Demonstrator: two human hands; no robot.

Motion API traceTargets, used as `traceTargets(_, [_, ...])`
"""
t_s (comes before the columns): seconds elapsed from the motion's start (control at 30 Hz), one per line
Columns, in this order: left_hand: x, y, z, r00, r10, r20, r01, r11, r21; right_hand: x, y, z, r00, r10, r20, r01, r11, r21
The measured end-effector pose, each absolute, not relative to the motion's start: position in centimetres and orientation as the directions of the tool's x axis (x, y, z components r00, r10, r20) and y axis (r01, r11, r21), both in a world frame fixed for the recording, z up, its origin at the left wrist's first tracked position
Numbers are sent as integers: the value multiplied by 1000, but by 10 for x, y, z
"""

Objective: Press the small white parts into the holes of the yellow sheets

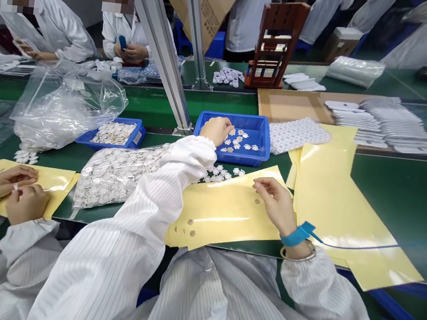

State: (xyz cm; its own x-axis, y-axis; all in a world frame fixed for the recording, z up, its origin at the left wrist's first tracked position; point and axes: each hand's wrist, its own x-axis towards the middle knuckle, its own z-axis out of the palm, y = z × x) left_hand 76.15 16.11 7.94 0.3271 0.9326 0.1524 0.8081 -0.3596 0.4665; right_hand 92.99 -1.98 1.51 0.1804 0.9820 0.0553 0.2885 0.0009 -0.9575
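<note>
Over the blue tray (242, 159) | left hand (215, 130), the nearer one: fingers narrow, can't tell if holding a piece | small white pieces (236, 145) in the tray, mostly just right of these fingers, too tiny to tell their long way | right hand (276, 203): fingers close together over the yellow sheet (228, 200), can't tell if holding anything

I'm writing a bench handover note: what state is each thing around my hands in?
Left hand: over blue tray, grip unclear
Right hand: above yellow sheet, grip unclear
Blue tray: uncovered, parts scattered inside
Second blue tray: uncovered, parts heaped inside
Yellow sheet: spread out, round pieces on top
Bag of parts: well filled
Right-hand wrist strap: fastened
</note>
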Motion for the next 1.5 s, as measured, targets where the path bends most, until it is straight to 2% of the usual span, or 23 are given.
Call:
traceTargets(0.1, [760, 178, 70, 372, 917, 145, 839, -399, 370, 940, -28, 11, 160, 986, 50, 350, -10, -937])
traceTargets(0.23, [753, 147, 67, 378, 839, 391, 798, -509, 321, 958, -32, 3, 32, 999, 41, 565, 15, -825])
traceTargets(0.3, [746, 120, 65, 398, 811, 428, 765, -551, 334, 964, -33, -2, -28, 998, 54, 691, 58, -721])
traceTargets(0.4, [730, 85, 51, 522, 825, 218, 736, -564, 375, 969, -33, -9, -75, 995, 70, 775, 103, -623])
traceTargets(0.47, [718, 71, 34, 563, 824, 61, 758, -545, 358, 970, -32, -12, -91, 994, 58, 774, 107, -624])
traceTargets(0.53, [708, 64, 18, 546, 837, -15, 795, -513, 325, 969, -31, -14, -92, 995, 39, 764, 96, -638])
traceTargets(0.7, [700, 65, -2, 493, 870, -1, 820, -464, 334, 967, -30, -18, -26, 1000, 12, 709, 27, -704])
traceTargets(0.87, [703, 67, 3, 474, 879, 56, 810, -460, 363, 962, -29, -18, -37, 998, 48, 743, 60, -666])
traceTargets(0.93, [704, 64, 10, 397, 917, 45, 823, -377, 425, 960, -27, -17, -21, 999, 34, 739, 39, -673])
traceTargets(1.0, [707, 57, 18, 306, 952, -9, 770, -241, 591, 960, -25, -17, 0, 1000, 9, 719, 6, -695])
traceTargets(1.07, [712, 45, 27, 260, 957, -130, 583, -48, 811, 960, -24, -18, 19, 1000, -9, 696, -20, -717])
traceTargets(1.13, [719, 30, 31, 298, 914, -277, 330, 173, 928, 960, -23, -20, 30, 999, -16, 684, -32, -729])
traceTargets(1.2, [726, 15, 31, 352, 846, -401, 154, 370, 916, 960, -23, -21, 46, 999, -13, 683, -41, -729])
traceTargets(1.3, [734, -1, 21, 360, 776, -518, 44, 541, 840, 959, -24, -22, 64, 998, 20, 710, -31, -704])
traceTargets(1.4, [738, -5, 10, 313, 768, -558, 8, 585, 811, 958, -24, -20, 28, 999, 45, 735, 10, -678])
traceTargets(1.5, [739, -4, 6, 283, 775, -566, -4, 591, 807, 958, -23, -21, 40, 999, 25, 703, -10, -712])
